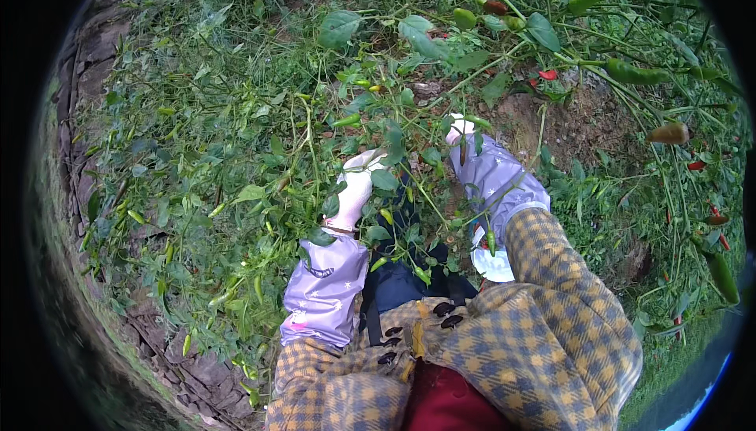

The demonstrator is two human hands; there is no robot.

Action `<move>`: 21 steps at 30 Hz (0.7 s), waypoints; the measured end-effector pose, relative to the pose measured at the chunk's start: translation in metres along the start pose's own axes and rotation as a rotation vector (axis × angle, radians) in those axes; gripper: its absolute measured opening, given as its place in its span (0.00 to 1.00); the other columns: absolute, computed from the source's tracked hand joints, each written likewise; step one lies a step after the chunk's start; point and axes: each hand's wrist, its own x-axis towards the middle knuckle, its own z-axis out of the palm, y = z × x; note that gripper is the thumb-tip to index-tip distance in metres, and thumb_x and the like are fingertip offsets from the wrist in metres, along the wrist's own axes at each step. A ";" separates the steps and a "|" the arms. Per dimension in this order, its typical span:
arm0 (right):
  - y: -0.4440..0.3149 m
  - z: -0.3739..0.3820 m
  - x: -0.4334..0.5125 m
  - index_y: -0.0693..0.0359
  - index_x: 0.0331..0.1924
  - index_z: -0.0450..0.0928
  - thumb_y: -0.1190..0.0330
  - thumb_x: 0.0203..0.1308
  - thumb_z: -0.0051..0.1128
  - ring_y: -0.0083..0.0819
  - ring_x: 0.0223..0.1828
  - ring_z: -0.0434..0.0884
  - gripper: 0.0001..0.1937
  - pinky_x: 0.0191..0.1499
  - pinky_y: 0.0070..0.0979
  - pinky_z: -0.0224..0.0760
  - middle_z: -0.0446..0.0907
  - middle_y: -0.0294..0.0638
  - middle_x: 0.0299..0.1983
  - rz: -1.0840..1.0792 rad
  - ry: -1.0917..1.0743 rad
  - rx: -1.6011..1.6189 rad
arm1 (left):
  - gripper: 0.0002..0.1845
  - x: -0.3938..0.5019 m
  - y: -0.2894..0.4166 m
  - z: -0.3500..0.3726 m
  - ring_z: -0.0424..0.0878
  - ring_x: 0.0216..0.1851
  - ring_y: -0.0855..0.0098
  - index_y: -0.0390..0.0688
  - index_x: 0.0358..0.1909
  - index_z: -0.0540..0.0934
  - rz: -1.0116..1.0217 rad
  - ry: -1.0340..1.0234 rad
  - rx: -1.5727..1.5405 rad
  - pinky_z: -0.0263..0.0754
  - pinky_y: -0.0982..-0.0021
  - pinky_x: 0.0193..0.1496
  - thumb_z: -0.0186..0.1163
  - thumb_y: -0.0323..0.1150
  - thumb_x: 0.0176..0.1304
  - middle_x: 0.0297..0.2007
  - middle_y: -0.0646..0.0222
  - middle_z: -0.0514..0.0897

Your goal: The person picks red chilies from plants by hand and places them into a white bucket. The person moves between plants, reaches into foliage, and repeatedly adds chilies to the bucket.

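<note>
My left hand (pixel 354 192), in a white glove with a lilac sleeve cover (pixel 325 289), reaches into the pepper plants left of centre. Leaves hide its fingertips. My right hand (pixel 460 128), gloved in white with a matching lilac cover (pixel 496 171), is farther forward among the stems, its fingers mostly hidden. A green chili pepper (pixel 477 121) is beside it. Another green chili (pixel 347 120) hangs ahead of my left hand. Whether either hand holds anything cannot be seen. Below my right forearm shows part of a white round object (pixel 493 264).
Pepper branches with green chilies (pixel 635 72) and a brownish chili (pixel 668 133) arch across the right. Red chilies (pixel 547 75) show near bare soil (pixel 549 121). Dense foliage surrounds both arms. A stone-like edge (pixel 97 59) runs down the left side.
</note>
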 end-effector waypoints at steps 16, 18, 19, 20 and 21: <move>-0.002 -0.107 -0.137 0.62 0.34 0.77 0.61 0.63 0.48 0.26 0.19 0.75 0.13 0.26 0.23 0.69 0.79 0.36 0.23 0.152 0.045 1.299 | 0.13 0.016 0.013 -0.008 0.78 0.29 0.80 0.39 0.45 0.80 -0.070 0.026 -0.111 0.71 0.78 0.32 0.62 0.35 0.61 0.31 0.76 0.82; -0.010 -0.099 -0.159 0.61 0.37 0.75 0.61 0.64 0.46 0.20 0.19 0.73 0.12 0.18 0.19 0.63 0.79 0.34 0.24 0.235 -0.146 1.552 | 0.14 0.021 0.006 -0.014 0.78 0.30 0.80 0.39 0.45 0.80 -0.042 0.037 -0.105 0.71 0.77 0.33 0.62 0.35 0.61 0.31 0.75 0.82; -0.019 -0.090 -0.168 0.60 0.38 0.75 0.61 0.64 0.45 0.21 0.18 0.73 0.11 0.16 0.20 0.62 0.78 0.36 0.25 0.149 -0.155 1.660 | 0.14 0.023 0.003 -0.016 0.78 0.30 0.80 0.39 0.45 0.80 -0.031 0.043 -0.099 0.71 0.77 0.33 0.62 0.35 0.61 0.32 0.75 0.82; -0.028 -0.082 -0.174 0.60 0.39 0.74 0.62 0.64 0.45 0.20 0.19 0.73 0.11 0.16 0.20 0.63 0.79 0.36 0.26 0.231 -0.292 1.774 | 0.14 0.024 0.000 -0.020 0.78 0.31 0.80 0.38 0.46 0.79 -0.024 0.047 -0.093 0.71 0.77 0.33 0.62 0.35 0.61 0.32 0.75 0.82; -0.042 -0.079 -0.176 0.60 0.40 0.74 0.62 0.63 0.45 0.19 0.19 0.73 0.11 0.16 0.20 0.63 0.79 0.36 0.27 0.310 -0.447 1.874 | 0.14 0.023 -0.005 -0.025 0.78 0.31 0.79 0.38 0.46 0.79 -0.018 0.061 -0.094 0.71 0.77 0.33 0.62 0.35 0.61 0.32 0.75 0.82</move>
